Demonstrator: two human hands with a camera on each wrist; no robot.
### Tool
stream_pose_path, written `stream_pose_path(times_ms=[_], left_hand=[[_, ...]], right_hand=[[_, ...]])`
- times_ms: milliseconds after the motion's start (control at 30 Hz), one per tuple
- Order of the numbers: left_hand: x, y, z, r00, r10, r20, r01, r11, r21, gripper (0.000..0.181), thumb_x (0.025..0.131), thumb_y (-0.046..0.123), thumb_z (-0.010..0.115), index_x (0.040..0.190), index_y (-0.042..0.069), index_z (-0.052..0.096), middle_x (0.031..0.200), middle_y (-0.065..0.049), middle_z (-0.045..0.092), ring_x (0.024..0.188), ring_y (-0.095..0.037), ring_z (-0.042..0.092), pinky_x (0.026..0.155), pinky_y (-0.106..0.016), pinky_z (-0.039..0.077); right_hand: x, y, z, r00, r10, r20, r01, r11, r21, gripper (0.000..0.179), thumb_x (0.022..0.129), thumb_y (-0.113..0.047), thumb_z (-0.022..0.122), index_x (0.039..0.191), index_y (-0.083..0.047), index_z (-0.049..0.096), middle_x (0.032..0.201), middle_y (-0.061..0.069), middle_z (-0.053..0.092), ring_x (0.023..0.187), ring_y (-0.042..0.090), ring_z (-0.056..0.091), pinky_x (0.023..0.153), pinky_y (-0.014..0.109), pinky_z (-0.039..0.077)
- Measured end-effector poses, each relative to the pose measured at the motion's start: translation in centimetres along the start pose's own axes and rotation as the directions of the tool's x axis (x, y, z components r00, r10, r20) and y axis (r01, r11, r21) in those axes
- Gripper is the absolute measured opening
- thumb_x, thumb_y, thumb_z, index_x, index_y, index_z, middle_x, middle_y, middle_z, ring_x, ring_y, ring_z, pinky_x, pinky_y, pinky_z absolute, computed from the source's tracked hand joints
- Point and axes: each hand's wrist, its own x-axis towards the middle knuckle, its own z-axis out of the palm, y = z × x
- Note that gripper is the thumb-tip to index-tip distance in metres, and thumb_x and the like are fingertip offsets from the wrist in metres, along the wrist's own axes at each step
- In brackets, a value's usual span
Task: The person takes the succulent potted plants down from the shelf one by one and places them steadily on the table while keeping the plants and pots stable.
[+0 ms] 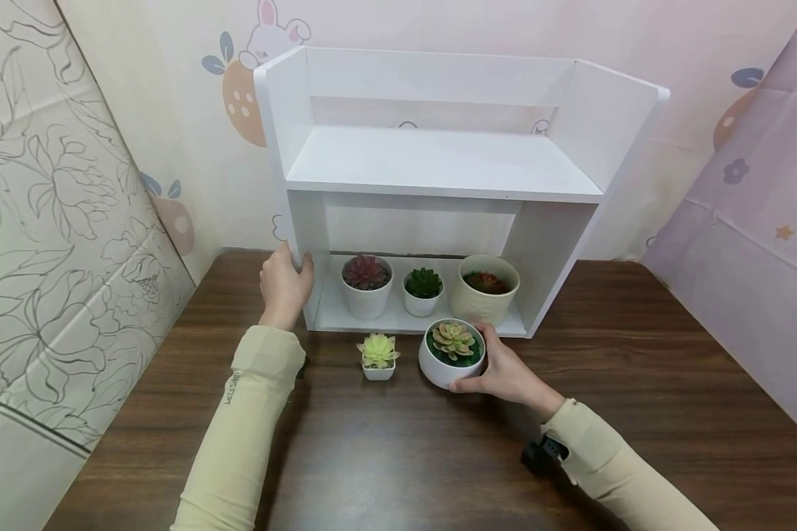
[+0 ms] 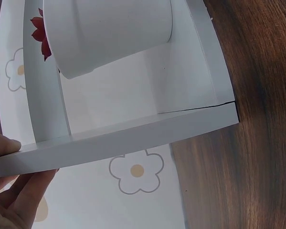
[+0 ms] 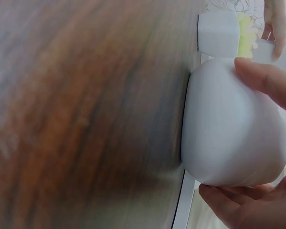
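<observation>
My left hand [image 1: 285,284] grips the left side panel of the white two-tier shelf [image 1: 438,162]; in the left wrist view its thumb and fingers [image 2: 33,195] lie on either side of the panel edge. With my right hand [image 1: 505,372] I hold a round white pot [image 1: 441,372] with a green succulent [image 1: 454,341], thumb on the near side and fingers on the far side. That pot stands on the table before the shelf's front edge. To its left is a small square white pot [image 1: 378,373] with a yellow-green succulent [image 1: 378,348].
On the lower shelf board stand a white pot [image 1: 367,301] with a dark red succulent, a small white pot [image 1: 420,304] with a green one, and a cream pot [image 1: 481,306] with a reddish plant. Patterned wall coverings [image 1: 60,184] surround the brown wooden table [image 1: 372,472].
</observation>
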Motion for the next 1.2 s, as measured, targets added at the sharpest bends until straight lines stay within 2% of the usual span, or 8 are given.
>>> stream_pose_path(times_ms=[267, 567, 767, 1000, 1200], left_hand=[[0.0, 0.0, 0.1, 1.0, 0.004, -0.004, -0.004, 1.0, 0.0, 0.032, 0.094, 0.015, 0.054, 0.119, -0.005, 0.058, 0.117, -0.027, 0.064, 0.102, -0.044, 0.065, 0.081, -0.055, 0.054], [-0.1, 0.0, 0.1, 1.0, 0.003, -0.004, -0.003, 1.0, -0.01, 0.032, 0.094, 0.015, 0.055, 0.119, -0.005, 0.058, 0.117, -0.027, 0.064, 0.103, -0.044, 0.064, 0.081, -0.055, 0.053], [0.0, -0.1, 0.1, 1.0, -0.008, 0.0, 0.008, 1.0, -0.004, 0.032, 0.095, 0.016, 0.054, 0.119, -0.005, 0.057, 0.118, -0.027, 0.064, 0.104, -0.044, 0.064, 0.082, -0.055, 0.053], [0.0, -0.1, 0.0, 1.0, -0.016, 0.002, 0.016, 1.0, 0.0, 0.032, 0.095, 0.016, 0.054, 0.119, -0.004, 0.057, 0.118, -0.026, 0.063, 0.106, -0.043, 0.063, 0.084, -0.055, 0.053], [0.1, 0.0, -0.1, 1.0, -0.006, 0.004, 0.007, 1.0, -0.003, 0.032, 0.094, 0.015, 0.054, 0.12, -0.004, 0.058, 0.12, -0.026, 0.063, 0.106, -0.043, 0.063, 0.085, -0.054, 0.052]], right_hand=[[0.0, -0.2, -0.1, 1.0, -0.021, 0.005, 0.021, 1.0, -0.004, 0.107, 0.063, -0.03, 0.09, 0.142, -0.001, 0.024, 0.136, 0.021, 0.048, 0.124, 0.036, 0.049, 0.104, 0.054, 0.037], [-0.1, -0.9, -0.9, 0.999, -0.004, 0.038, 0.004, 1.0, -0.007, 0.114, 0.066, -0.035, 0.088, 0.148, 0.0, 0.017, 0.145, 0.023, 0.038, 0.129, 0.038, 0.044, 0.106, 0.059, 0.032], [0.3, -1.5, -1.3, 0.999, -0.037, 0.028, 0.037, 0.999, -0.006, 0.112, 0.067, -0.034, 0.087, 0.149, 0.001, 0.018, 0.149, 0.026, 0.034, 0.132, 0.039, 0.041, 0.107, 0.058, 0.032], [0.9, -2.3, -1.7, 0.999, -0.014, 0.051, 0.013, 1.0, 0.022, 0.111, 0.069, -0.037, 0.085, 0.151, -0.004, 0.017, 0.151, 0.025, 0.03, 0.138, 0.042, 0.032, 0.11, 0.057, 0.03], [1.3, -3.2, -2.2, 0.998, -0.015, 0.054, 0.015, 1.0, 0.0, 0.108, 0.071, -0.037, 0.084, 0.15, -0.003, 0.019, 0.151, 0.026, 0.03, 0.138, 0.042, 0.032, 0.111, 0.056, 0.029]])
